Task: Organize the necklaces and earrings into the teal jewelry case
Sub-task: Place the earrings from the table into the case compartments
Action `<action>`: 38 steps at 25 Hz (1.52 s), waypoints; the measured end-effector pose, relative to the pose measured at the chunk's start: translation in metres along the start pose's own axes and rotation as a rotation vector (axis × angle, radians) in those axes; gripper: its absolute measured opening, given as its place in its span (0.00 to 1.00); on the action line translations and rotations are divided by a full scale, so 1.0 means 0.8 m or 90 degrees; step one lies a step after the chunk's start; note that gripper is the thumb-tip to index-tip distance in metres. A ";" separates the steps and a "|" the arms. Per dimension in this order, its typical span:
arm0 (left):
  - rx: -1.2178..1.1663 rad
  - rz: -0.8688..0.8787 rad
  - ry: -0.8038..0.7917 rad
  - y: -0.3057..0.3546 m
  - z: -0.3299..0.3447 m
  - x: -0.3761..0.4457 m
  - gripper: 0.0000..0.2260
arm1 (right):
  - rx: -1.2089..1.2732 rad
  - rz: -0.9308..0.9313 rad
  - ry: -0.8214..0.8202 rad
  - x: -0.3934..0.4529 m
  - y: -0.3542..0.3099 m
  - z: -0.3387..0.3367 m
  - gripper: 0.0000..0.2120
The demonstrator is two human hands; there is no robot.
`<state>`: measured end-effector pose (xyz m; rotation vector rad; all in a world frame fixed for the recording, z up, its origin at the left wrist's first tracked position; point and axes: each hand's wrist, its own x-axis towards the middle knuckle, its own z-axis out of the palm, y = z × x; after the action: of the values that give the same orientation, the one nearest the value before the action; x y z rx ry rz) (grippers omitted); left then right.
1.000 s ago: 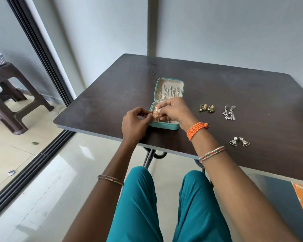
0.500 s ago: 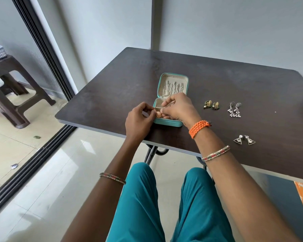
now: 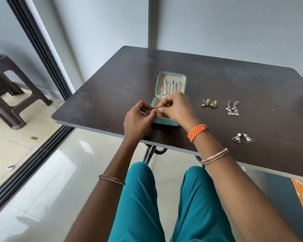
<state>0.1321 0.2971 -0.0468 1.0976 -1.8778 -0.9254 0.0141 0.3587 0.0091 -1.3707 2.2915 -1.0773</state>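
The teal jewelry case lies open on the dark table, near its front edge. Several silver chains hang in the cream lid. A small rose-gold earring hangs over the case's lower tray, pinched between my left hand and my right hand. To the right lie a gold stud pair, a silver dangle pair and a triangle pair. My right hand hides much of the tray.
A dark plastic stool stands on the floor at the left, beyond a sliding-door track. The grey wall rises right behind the table. My teal-clad knees sit under the table's front edge.
The earring now hangs upright between my fingertips instead of lying bunched against them. Both hands stay over the case's tray.
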 end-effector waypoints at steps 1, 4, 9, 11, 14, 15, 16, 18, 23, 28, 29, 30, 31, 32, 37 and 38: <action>-0.001 0.002 -0.008 -0.001 -0.001 0.000 0.04 | 0.010 0.000 -0.004 -0.001 0.000 0.001 0.04; 0.004 0.013 -0.014 0.000 -0.003 0.000 0.03 | 0.058 0.008 -0.013 -0.002 -0.001 0.006 0.04; -0.001 0.014 -0.010 0.000 -0.003 -0.002 0.04 | 0.003 0.000 -0.009 0.002 -0.002 0.009 0.01; -0.013 0.005 -0.006 0.001 -0.003 -0.002 0.06 | -0.031 -0.009 -0.005 0.004 -0.003 0.011 0.01; -0.025 0.001 -0.003 0.002 -0.003 -0.003 0.06 | -0.085 -0.023 -0.027 0.005 -0.005 0.014 0.05; -0.028 0.001 -0.003 0.002 -0.003 -0.003 0.05 | -0.088 -0.022 -0.016 0.006 -0.004 0.013 0.06; -0.030 0.000 -0.005 0.002 -0.003 -0.002 0.04 | -0.077 -0.013 0.008 0.007 -0.003 0.010 0.08; -0.029 -0.005 -0.005 0.002 -0.003 -0.002 0.05 | -0.048 0.007 0.060 0.010 0.002 0.001 0.10; -0.029 -0.005 -0.003 0.002 -0.003 -0.002 0.05 | -0.100 -0.016 0.040 0.010 0.006 -0.003 0.03; -0.029 0.006 0.003 0.001 -0.003 -0.003 0.05 | -0.226 -0.019 -0.031 0.011 -0.004 0.013 0.05; -0.033 0.006 0.003 0.000 -0.002 -0.003 0.06 | -0.242 -0.009 -0.039 0.013 -0.004 0.015 0.05; -0.034 0.005 0.002 0.000 -0.002 -0.002 0.06 | -0.247 -0.001 -0.041 0.015 -0.003 0.018 0.05; -0.033 0.006 0.001 -0.001 -0.002 -0.003 0.06 | -0.247 0.005 -0.039 0.016 -0.002 0.019 0.05; -0.031 0.006 0.001 0.000 -0.002 -0.003 0.06 | -0.243 0.008 -0.040 0.017 -0.002 0.019 0.05; -0.028 0.014 0.008 -0.002 -0.003 -0.002 0.05 | -0.287 -0.036 -0.089 0.011 -0.012 0.017 0.09; -0.030 0.014 0.007 -0.002 -0.004 -0.002 0.05 | -0.279 -0.037 -0.097 0.010 -0.014 0.014 0.09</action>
<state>0.1361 0.2971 -0.0474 1.0497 -1.8462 -0.9439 0.0235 0.3439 0.0106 -1.6172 2.4754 -0.4724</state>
